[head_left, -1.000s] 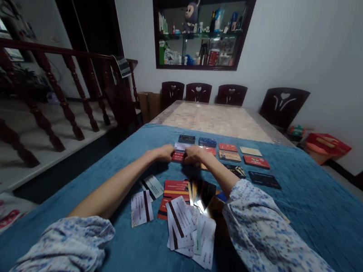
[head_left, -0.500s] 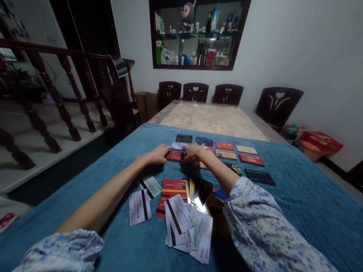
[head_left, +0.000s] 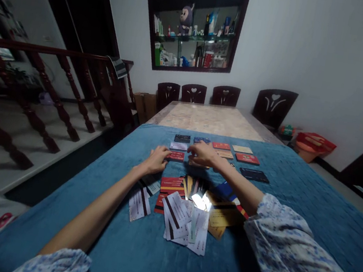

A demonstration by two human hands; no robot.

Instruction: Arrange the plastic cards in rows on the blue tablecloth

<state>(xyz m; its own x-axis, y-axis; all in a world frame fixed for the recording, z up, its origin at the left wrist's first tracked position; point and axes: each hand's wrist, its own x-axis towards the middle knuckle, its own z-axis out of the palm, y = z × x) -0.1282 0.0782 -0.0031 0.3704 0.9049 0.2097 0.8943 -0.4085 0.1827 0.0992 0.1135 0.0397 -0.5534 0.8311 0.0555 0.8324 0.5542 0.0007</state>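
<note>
My left hand (head_left: 157, 159) rests on the blue cloth (head_left: 120, 172) with its fingers loosely spread, fingertips at the left end of a red card (head_left: 176, 156). My right hand (head_left: 202, 153) reaches over the card rows, bent fingers apart, above a partly hidden orange-edged card (head_left: 201, 166). Left of its fingertips lies a white card (head_left: 178, 146). The back row has a black card (head_left: 182, 139), a dark blue card (head_left: 202, 140), a red-orange card (head_left: 221, 146) and a cream card (head_left: 242, 149). Nothing is visibly gripped by either hand.
Nearer me lies a loose pile of overlapping cards: white striped cards (head_left: 175, 218), red cards (head_left: 172, 185), gold cards (head_left: 226, 216) and a blue card (head_left: 226, 190). A black card (head_left: 254, 175) lies at the right. Chairs (head_left: 193, 93) stand beyond the table; a railing (head_left: 57, 50) runs left.
My left hand has drawn slightly left and back from the red card, baring more of it. My right hand has shifted off the red card to the right, and its forearm uncovers the gold cards.
</note>
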